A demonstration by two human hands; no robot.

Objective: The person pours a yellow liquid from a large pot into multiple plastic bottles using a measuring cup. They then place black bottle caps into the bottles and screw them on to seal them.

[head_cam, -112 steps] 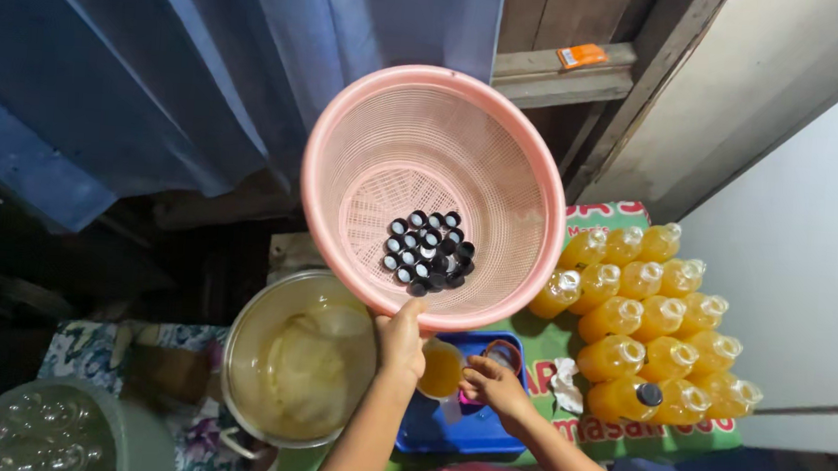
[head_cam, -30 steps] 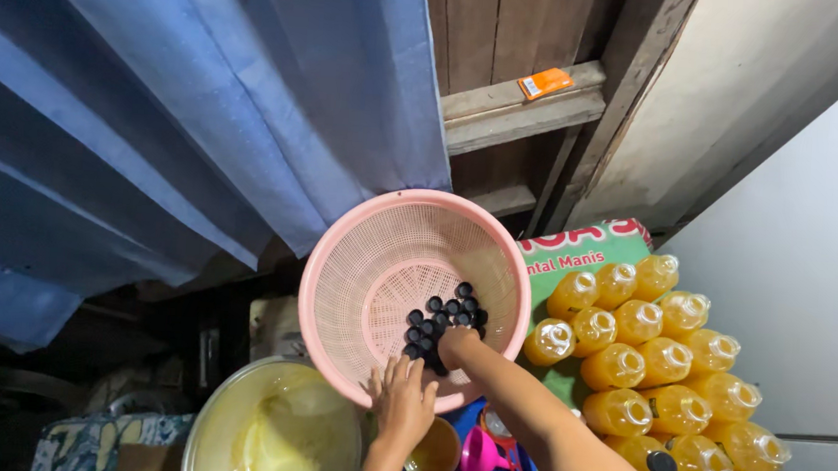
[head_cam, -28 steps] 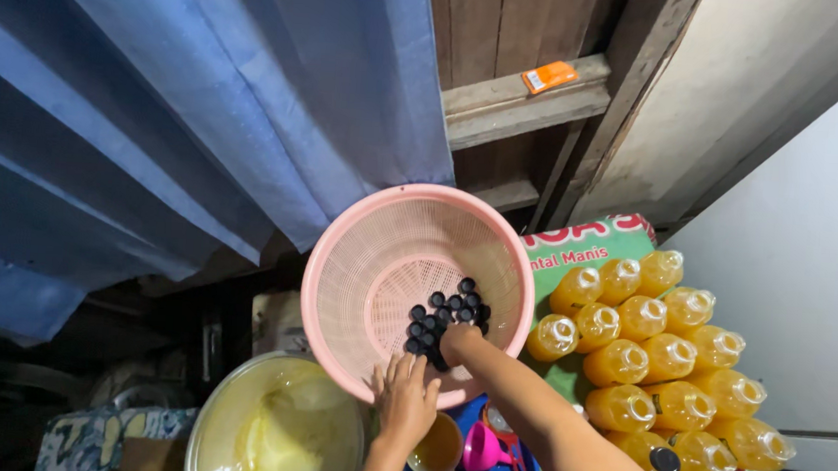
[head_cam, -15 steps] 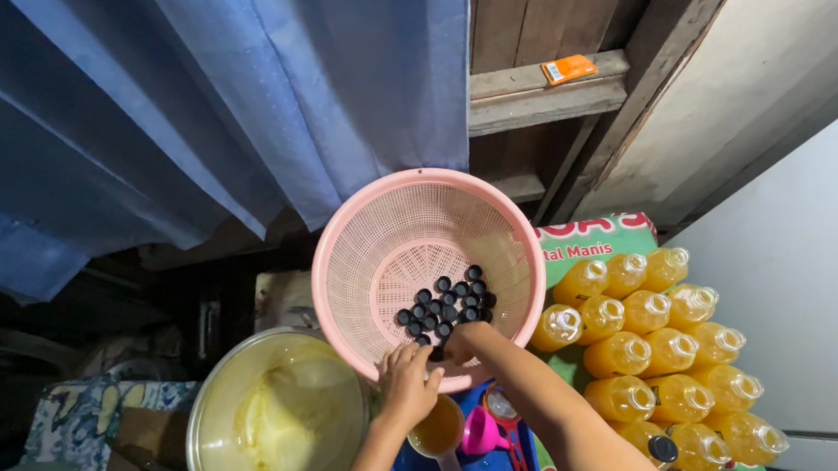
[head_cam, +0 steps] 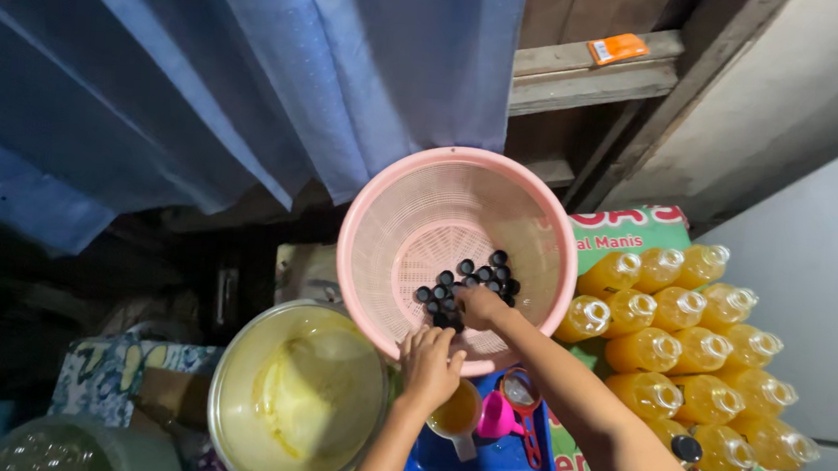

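Pink basket (head_cam: 409, 235) is tilting its round mouth up toward the camera; left hand (head_cam: 428, 367) is gripping its near rim, fingers curled over the edge. Right hand (head_cam: 480, 305) is reaching inside, fingers closing onto the black caps (head_cam: 470, 277) at the bottom. Yellow bottles (head_cam: 684, 339) are crowding the right side, metal pot (head_cam: 298, 398) near-left; room is opening toward the blue curtain (head_cam: 206, 77).

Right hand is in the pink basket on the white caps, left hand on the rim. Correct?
Not quite: the caps are black, not white, as the head view shows. The rest stands: the right hand reaches into the pink basket onto them, and the left hand is at its near rim.
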